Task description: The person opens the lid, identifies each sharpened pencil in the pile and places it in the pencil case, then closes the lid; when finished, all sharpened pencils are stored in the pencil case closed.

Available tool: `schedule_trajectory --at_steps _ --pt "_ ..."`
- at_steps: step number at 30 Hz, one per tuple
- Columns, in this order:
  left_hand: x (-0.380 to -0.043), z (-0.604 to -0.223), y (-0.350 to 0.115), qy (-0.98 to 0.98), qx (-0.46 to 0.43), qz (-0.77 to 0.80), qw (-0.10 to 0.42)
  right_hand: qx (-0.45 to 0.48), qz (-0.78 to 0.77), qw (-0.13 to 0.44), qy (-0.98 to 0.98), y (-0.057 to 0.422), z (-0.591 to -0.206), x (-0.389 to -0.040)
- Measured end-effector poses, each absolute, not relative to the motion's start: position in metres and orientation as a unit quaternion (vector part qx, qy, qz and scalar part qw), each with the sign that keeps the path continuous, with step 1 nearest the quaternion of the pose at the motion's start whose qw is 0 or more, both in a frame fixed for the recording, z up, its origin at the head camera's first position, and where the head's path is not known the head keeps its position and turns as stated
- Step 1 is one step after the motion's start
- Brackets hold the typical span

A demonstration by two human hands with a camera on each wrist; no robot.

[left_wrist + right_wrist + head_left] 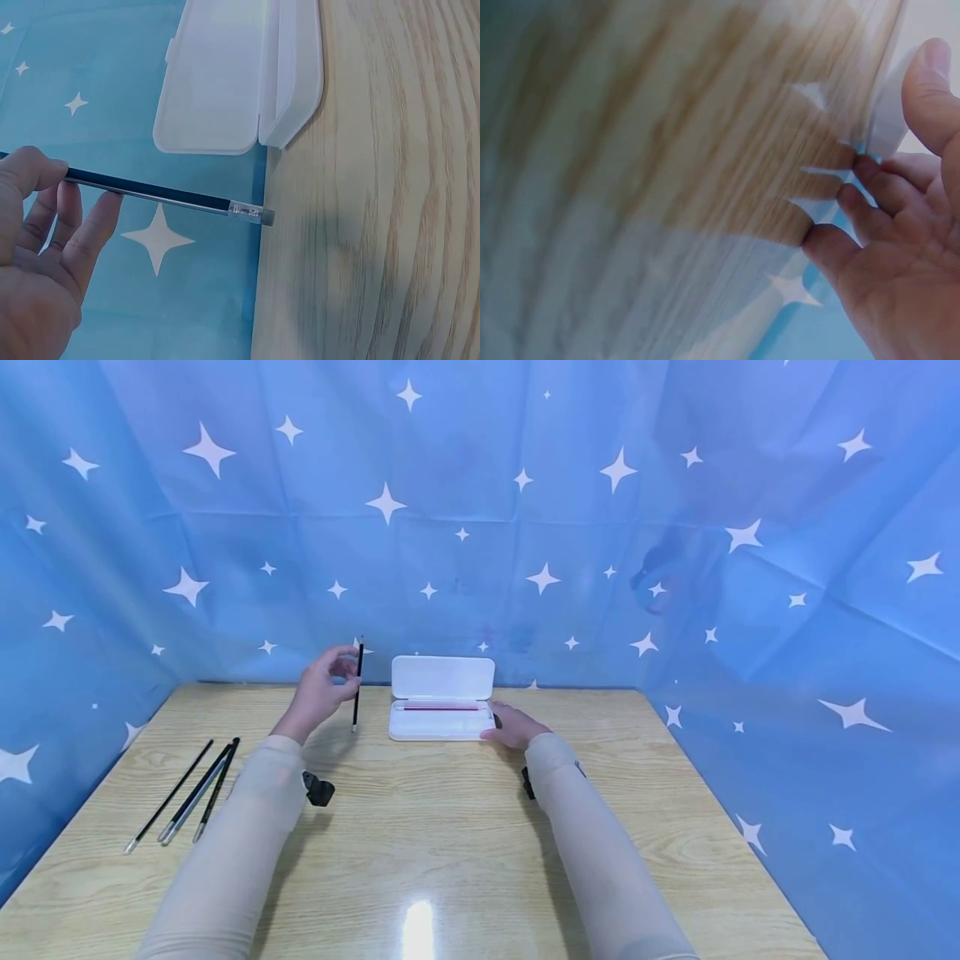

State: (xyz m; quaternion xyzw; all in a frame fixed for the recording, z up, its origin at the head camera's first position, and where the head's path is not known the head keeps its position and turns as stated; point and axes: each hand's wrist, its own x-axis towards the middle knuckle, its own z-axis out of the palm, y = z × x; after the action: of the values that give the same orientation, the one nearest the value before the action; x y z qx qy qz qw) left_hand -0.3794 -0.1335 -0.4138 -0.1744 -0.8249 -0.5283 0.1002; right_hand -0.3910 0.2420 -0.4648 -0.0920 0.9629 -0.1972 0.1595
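Note:
My left hand (321, 689) pinches a black pencil (357, 693) between thumb and fingers, upright above the back left of the table. Its silver ferrule and grey eraser (267, 217) point down in the head view. To its right an open white pencil case (442, 727) lies with its lid raised, and a red pencil (438, 708) rests inside along the hinge side. My right hand (516, 727) is at the case's right end, thumb by the front corner, fingers extended. In the right wrist view the fingertips (826, 238) reach the tabletop; contact with the case is unclear.
Several dark pencils (168, 797) lie at the table's left, beside my left forearm. A blue cloth with white stars (480, 527) hangs behind and at both sides of the wooden table (442, 827). Each wrist carries a small black camera (318, 790).

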Motion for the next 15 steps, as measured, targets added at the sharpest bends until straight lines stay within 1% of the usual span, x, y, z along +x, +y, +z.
schedule_trajectory --at_steps 6,15 --pt "-0.384 -0.415 -0.124 -0.823 -0.176 -0.527 0.118 -0.090 -0.195 0.161 0.963 0.242 -0.465 -0.393" --pt "-0.389 -0.418 -0.107 -0.812 -0.176 -0.533 0.160 -0.089 -0.201 0.157 0.963 0.242 -0.465 -0.392"
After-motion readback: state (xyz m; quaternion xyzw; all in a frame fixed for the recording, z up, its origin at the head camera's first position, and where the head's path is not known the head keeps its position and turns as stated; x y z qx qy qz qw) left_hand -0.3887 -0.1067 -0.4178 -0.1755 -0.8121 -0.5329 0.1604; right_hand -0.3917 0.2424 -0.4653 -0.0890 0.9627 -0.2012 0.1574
